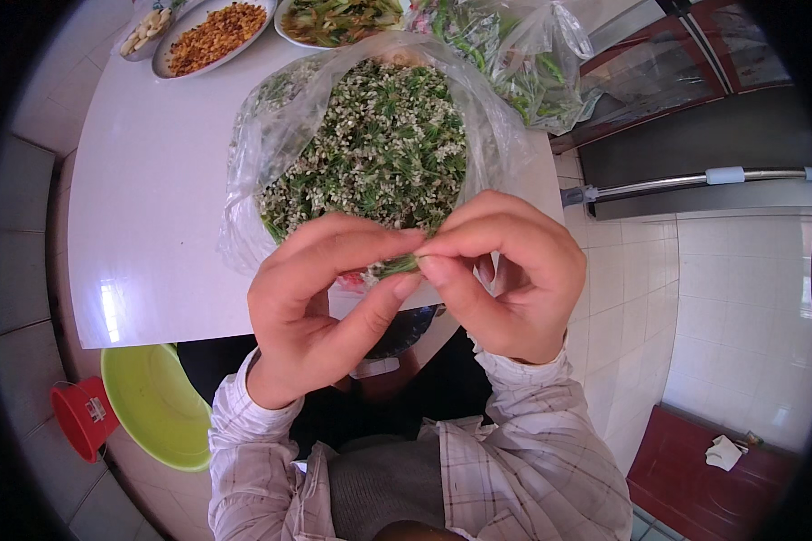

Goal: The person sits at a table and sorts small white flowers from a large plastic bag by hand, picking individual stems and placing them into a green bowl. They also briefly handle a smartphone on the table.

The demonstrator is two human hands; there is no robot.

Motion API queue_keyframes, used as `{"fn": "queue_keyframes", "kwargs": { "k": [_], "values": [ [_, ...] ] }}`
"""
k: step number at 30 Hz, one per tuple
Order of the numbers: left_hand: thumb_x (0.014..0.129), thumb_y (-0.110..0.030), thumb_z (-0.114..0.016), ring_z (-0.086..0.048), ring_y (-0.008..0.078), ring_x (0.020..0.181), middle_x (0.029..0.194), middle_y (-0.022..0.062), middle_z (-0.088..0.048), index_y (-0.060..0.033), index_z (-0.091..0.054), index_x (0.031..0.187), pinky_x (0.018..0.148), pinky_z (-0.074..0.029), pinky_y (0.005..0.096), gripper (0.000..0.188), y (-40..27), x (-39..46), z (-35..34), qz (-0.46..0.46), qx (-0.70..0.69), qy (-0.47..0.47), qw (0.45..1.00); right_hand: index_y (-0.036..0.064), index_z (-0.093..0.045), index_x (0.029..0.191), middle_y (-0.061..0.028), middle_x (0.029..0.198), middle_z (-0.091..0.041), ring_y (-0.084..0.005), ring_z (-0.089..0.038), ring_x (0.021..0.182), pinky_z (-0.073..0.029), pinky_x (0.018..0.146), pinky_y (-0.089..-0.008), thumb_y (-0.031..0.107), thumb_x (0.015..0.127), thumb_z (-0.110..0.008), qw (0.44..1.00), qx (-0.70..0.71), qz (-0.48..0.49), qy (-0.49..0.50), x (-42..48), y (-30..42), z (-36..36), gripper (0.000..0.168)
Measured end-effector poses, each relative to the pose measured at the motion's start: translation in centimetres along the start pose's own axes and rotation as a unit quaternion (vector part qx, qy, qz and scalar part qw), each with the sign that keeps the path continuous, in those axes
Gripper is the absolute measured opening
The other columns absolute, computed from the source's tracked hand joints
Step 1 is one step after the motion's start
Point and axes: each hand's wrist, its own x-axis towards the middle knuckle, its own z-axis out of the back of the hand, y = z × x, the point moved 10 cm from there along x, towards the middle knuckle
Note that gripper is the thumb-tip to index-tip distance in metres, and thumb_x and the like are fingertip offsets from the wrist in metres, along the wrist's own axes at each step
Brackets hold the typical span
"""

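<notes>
A clear plastic bag (281,122) lies wide open on the white table, full of small whitish flower heads with green stalks (392,145). Just in front of its near side my two hands meet. Between thumb and forefinger my left hand (335,291) holds a small green-stalked flower head (398,266). The thumb and forefinger of my right hand (507,270) pinch the end of the same piece, at its stalk. A dark rounded thing, partly hidden by my hands, shows below the table edge.
On the white table (149,203) stand a plate of orange-brown crumbly food (213,37), a dish of pale pieces (145,32), a plate of cooked greens (338,20) and a bag of green vegetables (534,74). A lime-green basin (155,406) and red bucket (84,419) stand on the floor.
</notes>
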Motion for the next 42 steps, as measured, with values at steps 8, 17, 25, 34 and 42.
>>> {"fn": "queue_keyframes", "kwargs": {
  "k": [8, 17, 25, 34, 42],
  "values": [
    [0.081, 0.004, -0.074, -0.066, 0.0161, 0.078, 0.092, 0.0141, -0.071, 0.0040, -0.071, 0.100, 0.067, -0.050, 0.0246, 0.019, 1.4, -0.8, 0.3, 0.126, -0.085, -0.038, 0.988, 0.000, -0.071, 0.089, -0.0074, 0.080, -0.067, -0.0075, -0.056, 0.059, -0.039, 0.050, -0.0214, -0.004, 0.081, -0.069, 0.999, 0.040, -0.029, 0.010, -0.3, -1.0, 0.2, 0.009],
    [0.088, 0.006, -0.067, -0.068, 0.0189, 0.082, 0.096, 0.0157, -0.067, 0.0083, -0.066, 0.104, 0.068, -0.059, 0.0280, 0.016, 2.1, -0.8, 0.0, 0.163, -0.190, -0.015, 0.968, 0.000, -0.072, 0.095, -0.0054, 0.081, -0.066, -0.0086, -0.055, 0.057, -0.042, 0.051, -0.0210, -0.005, 0.078, -0.071, 1.000, -0.013, -0.015, 0.014, 0.2, 0.1, 0.4, 0.018],
    [0.088, 0.007, -0.067, -0.068, 0.0176, 0.082, 0.095, 0.0141, -0.067, 0.0074, -0.066, 0.103, 0.068, -0.058, 0.0271, 0.015, 2.3, -1.0, 0.1, 0.169, -0.196, -0.021, 0.966, 0.002, -0.074, 0.100, -0.0081, 0.087, -0.067, -0.0109, -0.059, 0.064, -0.043, 0.050, -0.0220, -0.007, 0.073, -0.074, 0.990, -0.125, 0.061, -0.006, -0.1, 1.8, -0.3, 0.029],
    [0.088, 0.006, -0.067, -0.067, 0.0136, 0.078, 0.089, 0.0095, -0.067, 0.0077, -0.066, 0.099, 0.064, -0.056, 0.0242, 0.011, 2.7, -1.2, 0.2, 0.202, -0.191, -0.042, 0.960, 0.000, -0.072, 0.093, -0.0063, 0.087, -0.064, -0.0138, -0.056, 0.054, -0.038, 0.044, -0.0262, 0.006, 0.067, -0.074, 0.913, -0.323, 0.247, 0.030, -1.3, 4.2, -1.9, 0.026],
    [0.085, 0.002, -0.071, -0.064, 0.0098, 0.073, 0.084, 0.0058, -0.067, 0.0054, -0.068, 0.092, 0.063, -0.051, 0.0224, 0.008, 2.3, -1.2, 0.8, 0.178, -0.052, -0.042, 0.982, 0.000, -0.069, 0.087, -0.0054, 0.084, -0.063, -0.0149, -0.055, 0.055, -0.038, 0.044, -0.0279, 0.007, 0.064, -0.074, 0.895, -0.361, 0.262, 0.006, -1.7, 4.0, -2.4, 0.024]
  ]
}}
